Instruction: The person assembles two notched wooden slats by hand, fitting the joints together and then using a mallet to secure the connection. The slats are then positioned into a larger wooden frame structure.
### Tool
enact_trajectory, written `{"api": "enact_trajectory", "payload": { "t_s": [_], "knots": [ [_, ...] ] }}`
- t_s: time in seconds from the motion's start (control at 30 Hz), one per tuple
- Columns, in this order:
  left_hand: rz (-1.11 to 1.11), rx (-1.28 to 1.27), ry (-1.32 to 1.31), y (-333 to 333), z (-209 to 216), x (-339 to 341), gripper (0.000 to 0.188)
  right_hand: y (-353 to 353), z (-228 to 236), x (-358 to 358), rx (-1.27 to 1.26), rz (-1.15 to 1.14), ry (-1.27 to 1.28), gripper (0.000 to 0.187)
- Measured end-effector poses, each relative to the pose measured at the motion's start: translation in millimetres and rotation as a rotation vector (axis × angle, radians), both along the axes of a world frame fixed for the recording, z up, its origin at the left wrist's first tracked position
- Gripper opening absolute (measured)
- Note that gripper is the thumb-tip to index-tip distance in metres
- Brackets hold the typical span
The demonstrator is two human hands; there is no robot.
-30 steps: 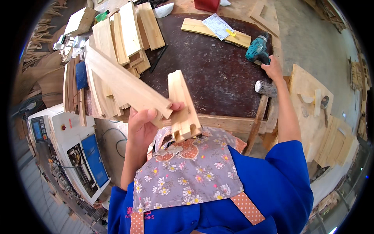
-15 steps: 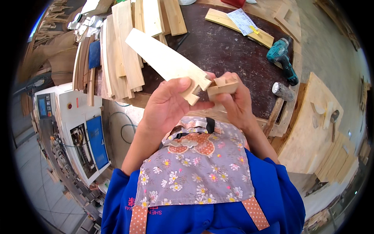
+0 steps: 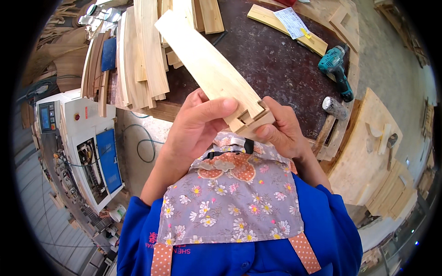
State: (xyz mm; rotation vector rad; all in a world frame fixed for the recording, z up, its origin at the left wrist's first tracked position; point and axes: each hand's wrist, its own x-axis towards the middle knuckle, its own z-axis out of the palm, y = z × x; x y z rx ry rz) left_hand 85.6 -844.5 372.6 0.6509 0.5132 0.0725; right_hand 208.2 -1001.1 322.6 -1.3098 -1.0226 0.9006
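Observation:
A long pale wooden board (image 3: 207, 60) with a notched near end slants up and to the left in front of me. My left hand (image 3: 195, 124) grips it near that end, thumb flat on its top face. A short wooden block (image 3: 257, 125) with cut joints is in my right hand (image 3: 285, 126), pinched between thumb and fingers. The board's notched end now meets the block, its tab lying in the block's recess; small gaps show at the joint. My fingers beneath the board are partly hidden.
Stacked wooden boards (image 3: 152, 50) cover the left of the dark table (image 3: 258, 60). A teal cordless drill (image 3: 336, 69) and a hammer (image 3: 332, 109) lie at its right. A paper sheet (image 3: 291, 22) rests on a plank (image 3: 258, 17). A white and blue machine (image 3: 108, 156) stands lower left.
The block in my right hand has turned and moved against the board's notched end; the two were held apart before. The board has tilted more steeply away from me.

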Motion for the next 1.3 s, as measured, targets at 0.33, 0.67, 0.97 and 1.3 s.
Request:
{"api": "enact_trajectory", "payload": {
  "t_s": [0.33,0.67,0.97,1.3],
  "knots": [
    [-0.007,-0.047,0.041,-4,5,4,0.039,-3,-3,-1,0.074,-0.087,-0.084,0.046],
    [-0.037,-0.120,0.039,-4,1,5,0.036,-3,-7,1,0.122,-0.073,-0.145,0.043],
    [-0.041,-0.157,0.040,-6,0,6,0.036,-4,-6,3,0.145,-0.075,-0.250,0.045],
    [-0.144,0.003,0.119,4,-9,2,0.040,2,-22,5,0.135,-0.077,-0.289,0.048]
  ]
}}
